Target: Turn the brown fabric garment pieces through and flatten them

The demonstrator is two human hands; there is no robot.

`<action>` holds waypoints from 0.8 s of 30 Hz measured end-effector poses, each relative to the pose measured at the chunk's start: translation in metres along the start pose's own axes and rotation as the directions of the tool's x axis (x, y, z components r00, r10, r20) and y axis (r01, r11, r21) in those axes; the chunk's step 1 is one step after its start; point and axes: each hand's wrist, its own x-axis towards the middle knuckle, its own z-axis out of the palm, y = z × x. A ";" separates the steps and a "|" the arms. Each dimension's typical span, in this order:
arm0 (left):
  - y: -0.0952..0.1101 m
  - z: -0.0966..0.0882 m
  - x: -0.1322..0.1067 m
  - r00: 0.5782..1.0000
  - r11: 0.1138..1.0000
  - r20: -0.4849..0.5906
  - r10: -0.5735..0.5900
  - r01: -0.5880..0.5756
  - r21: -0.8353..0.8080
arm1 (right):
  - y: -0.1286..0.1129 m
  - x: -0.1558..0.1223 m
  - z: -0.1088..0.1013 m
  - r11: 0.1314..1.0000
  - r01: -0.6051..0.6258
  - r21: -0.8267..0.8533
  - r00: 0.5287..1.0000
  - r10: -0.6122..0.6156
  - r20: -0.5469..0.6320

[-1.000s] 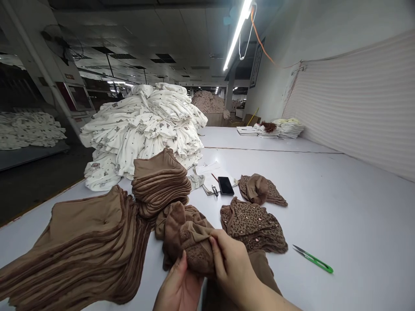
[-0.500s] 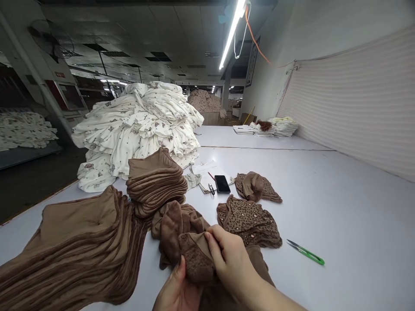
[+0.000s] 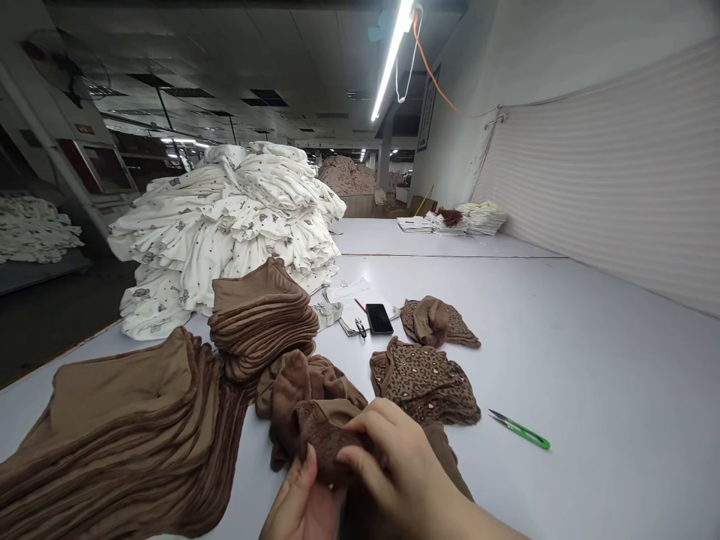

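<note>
Both hands grip a brown garment piece (image 3: pixel 323 431) with a fuzzy plush inner side, at the near edge of the table. My left hand (image 3: pixel 304 499) pinches its lower left edge between thumb and fingers. My right hand (image 3: pixel 394 469) is closed on the right side of the same cloth, thumb and index finger bent over the plush. More brown fabric lies crumpled just beyond the hands. To the left are a tall stack of folded brown garments (image 3: pixel 124 405) and a second stack (image 3: pixel 262 315) behind it. Leopard-print pieces (image 3: pixel 424 375) lie stacked beyond my right hand.
Green thread snips (image 3: pixel 520 430) lie to the right on the white table (image 3: pixel 590 360). A black phone (image 3: pixel 379 319) rests by papers (image 3: pixel 360 291). Behind the brown stacks rises a large heap of white printed garments (image 3: pixel 225 225). Another leopard-print bundle (image 3: pixel 461 330) sits farther back.
My right thumb and fingers have shifted from the cloth's top edge down onto its plush side. The view has turned slightly, so things on the table appear farther left.
</note>
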 end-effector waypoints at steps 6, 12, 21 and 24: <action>0.001 -0.009 0.007 0.941 0.873 -0.235 0.244 -0.108 0.476 | -0.004 0.003 -0.012 0.999 0.025 0.024 0.991 -0.021 -0.135; 0.003 0.021 -0.020 0.938 0.729 -0.052 0.343 -0.231 0.645 | -0.019 0.013 -0.010 0.969 -0.160 0.186 0.977 0.182 -0.107; 0.028 0.069 -0.013 0.995 0.976 0.063 -0.076 0.061 0.209 | 0.005 -0.001 -0.031 0.870 -0.208 0.447 0.912 0.338 -0.234; 0.032 0.070 -0.007 0.961 0.965 0.167 -0.218 0.187 0.183 | 0.044 -0.015 -0.038 0.716 -0.415 0.562 0.805 0.577 -0.140</action>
